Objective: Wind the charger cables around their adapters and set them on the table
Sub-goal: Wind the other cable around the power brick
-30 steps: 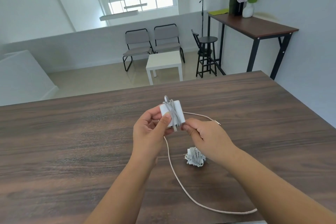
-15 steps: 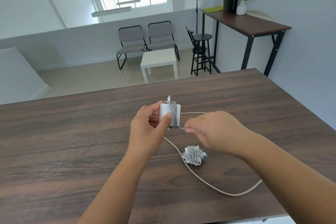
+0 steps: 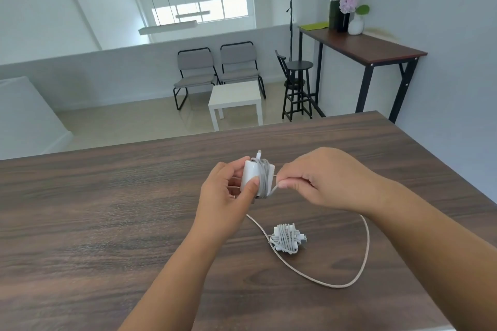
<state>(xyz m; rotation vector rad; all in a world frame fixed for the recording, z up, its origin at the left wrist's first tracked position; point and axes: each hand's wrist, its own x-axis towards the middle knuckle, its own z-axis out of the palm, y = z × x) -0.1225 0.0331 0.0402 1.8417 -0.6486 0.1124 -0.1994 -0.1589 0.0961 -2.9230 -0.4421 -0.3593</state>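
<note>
My left hand [image 3: 228, 196] holds a white charger adapter [image 3: 250, 173] above the dark wooden table [image 3: 107, 223], thumb across its front. Several turns of grey cable are wrapped around the adapter. My right hand [image 3: 320, 180] pinches that cable [image 3: 349, 283] just right of the adapter. The loose rest of the cable drops under my hands and lies in a wide loop on the table. Inside that loop rests a second adapter [image 3: 286, 238], fully wound in its own cable.
The table's far edge runs just beyond my hands and its right edge slants down at the right. Behind, on the floor, stand a small white side table [image 3: 236, 98], two grey chairs [image 3: 215, 70], a black stool [image 3: 298, 88] and a tall desk [image 3: 360, 45].
My right hand has carried the cable from below the adapter up to its right side. The loose loop on the table has shortened and drawn in around the wound adapter.
</note>
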